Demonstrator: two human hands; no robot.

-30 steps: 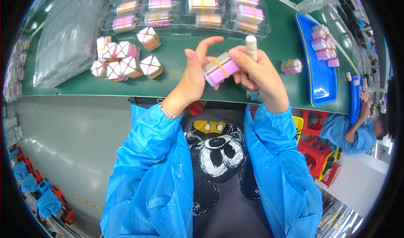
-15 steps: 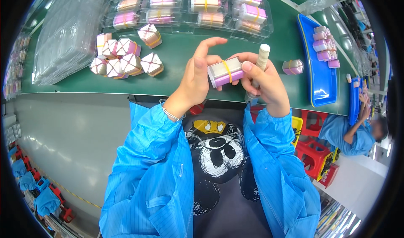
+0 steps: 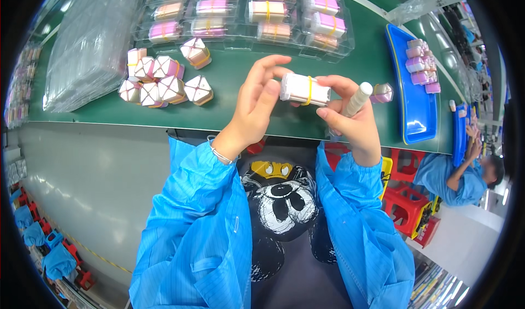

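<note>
Through the head camera I am looking down on a person's two bare hands, raised above the near edge of a green worktable point(image 3: 232, 63). Between them, near the middle of the view, is a banded block point(image 3: 298, 86), lying roughly sideways, its white face toward me and one yellow rubber band around its middle. The right hand point(image 3: 353, 124) grips the block's right end between thumb and forefinger, and also holds a cream rod-shaped tool point(image 3: 359, 99), tilted up and to the right. The left hand point(image 3: 252, 104) is loosely curved at the block's left end, thumb and forefinger spread apart; I cannot tell whether it bears any weight. Left of the hands, a cluster of similar blocks point(image 3: 158, 82) stands on the table, their pale ends marked with crossing lines. Behind them I see a clear plastic tray point(image 3: 346, 45) filled with columns of pink, white and peach blocks, and at far left a stack of clear trays point(image 3: 90, 52). Just beyond the tool sits a single block point(image 3: 384, 93); right of that, a blue tray point(image 3: 418, 124) holds a small pile. At far right is a co-worker in blue point(image 3: 456, 180).
</note>
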